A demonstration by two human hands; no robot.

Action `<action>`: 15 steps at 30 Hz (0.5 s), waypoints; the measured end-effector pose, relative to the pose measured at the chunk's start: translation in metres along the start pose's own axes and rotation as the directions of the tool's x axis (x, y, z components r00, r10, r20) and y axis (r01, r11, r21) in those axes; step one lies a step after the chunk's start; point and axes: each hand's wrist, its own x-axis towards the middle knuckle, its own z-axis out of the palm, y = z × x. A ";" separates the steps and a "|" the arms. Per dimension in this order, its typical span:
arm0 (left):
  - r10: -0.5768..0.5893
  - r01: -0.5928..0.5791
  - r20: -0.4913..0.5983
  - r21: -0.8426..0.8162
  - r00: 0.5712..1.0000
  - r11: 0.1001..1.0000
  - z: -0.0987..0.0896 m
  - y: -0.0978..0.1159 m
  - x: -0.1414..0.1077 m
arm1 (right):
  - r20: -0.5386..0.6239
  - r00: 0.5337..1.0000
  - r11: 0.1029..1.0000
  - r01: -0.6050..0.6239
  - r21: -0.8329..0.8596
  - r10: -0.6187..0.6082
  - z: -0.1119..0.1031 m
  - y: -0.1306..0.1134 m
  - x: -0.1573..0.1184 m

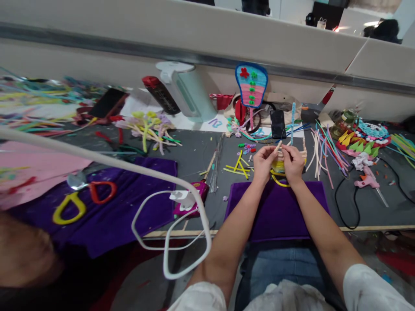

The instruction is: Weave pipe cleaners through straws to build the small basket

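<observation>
Over the back edge of a purple cloth (279, 211), my left hand (264, 160) and my right hand (293, 160) are close together. The fingers of both are pinched on a pale pipe cleaner (279, 145) between them. Beneath and between my hands is a piece woven from yellow and pale pipe cleaners (279, 166), partly hidden by my fingers, with a yellow loop (280, 182) at its near side. A light blue stem (292, 123) stands up behind my right hand.
Left are yellow pipe cleaners (239, 166), a white cable (136, 169), scissors (74, 209) and another person's blurred hand (26, 250). Right are loose pipe cleaners (324, 151) and a pink glue gun (369, 179). Behind are a phone (278, 124), a fan-shaped piece (251, 85) and a kettle (191, 93).
</observation>
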 end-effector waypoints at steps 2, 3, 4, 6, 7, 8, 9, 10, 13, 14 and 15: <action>-0.041 0.040 -0.018 -0.046 0.999 0.998 0.000 0.001 0.000 | 0.024 0.997 0.997 0.075 -0.030 -0.074 -0.001 -0.003 -0.001; -0.067 0.066 -0.019 -0.065 0.998 0.996 0.000 0.002 0.001 | 0.044 0.994 0.994 0.105 -0.042 -0.103 -0.002 -0.005 -0.001; -0.096 0.094 -0.017 -0.079 0.995 0.992 0.000 0.003 0.001 | 0.065 0.990 0.990 0.127 -0.053 -0.124 -0.002 -0.006 -0.001; -0.149 0.147 -0.006 -0.106 0.989 0.983 -0.001 0.005 0.001 | 0.101 0.985 0.987 0.144 -0.071 -0.137 -0.003 -0.007 -0.002; -0.171 0.170 0.000 -0.121 0.985 0.978 -0.001 0.006 0.002 | 0.104 0.986 0.988 0.135 -0.074 -0.127 -0.003 -0.007 -0.002; -0.190 0.189 0.006 -0.135 0.982 0.973 -0.001 0.007 0.002 | 0.092 0.990 0.992 0.109 -0.068 -0.103 -0.003 -0.006 -0.002; -0.203 0.202 0.010 -0.146 0.979 0.968 -0.001 0.007 0.002 | 0.065 0.996 0.996 0.069 -0.049 -0.066 -0.003 -0.004 -0.001; -0.210 0.209 0.010 -0.149 0.978 0.967 -0.002 0.006 0.003 | 0.032 0.999 1.000 0.019 -0.019 -0.019 -0.003 -0.002 0.000; -0.204 0.201 -0.012 -0.125 0.979 0.972 -0.003 0.003 0.004 | -0.036 0.991 0.986 -0.126 0.111 0.131 -0.003 0.003 0.005; -0.200 0.196 -0.018 -0.116 0.980 0.974 -0.003 0.001 0.005 | -0.035 0.986 0.976 -0.157 0.151 0.164 -0.003 0.005 0.007; -0.198 0.195 -0.023 -0.111 0.980 0.975 -0.003 -0.001 0.005 | -0.027 0.982 0.967 -0.179 0.182 0.187 -0.003 0.005 0.009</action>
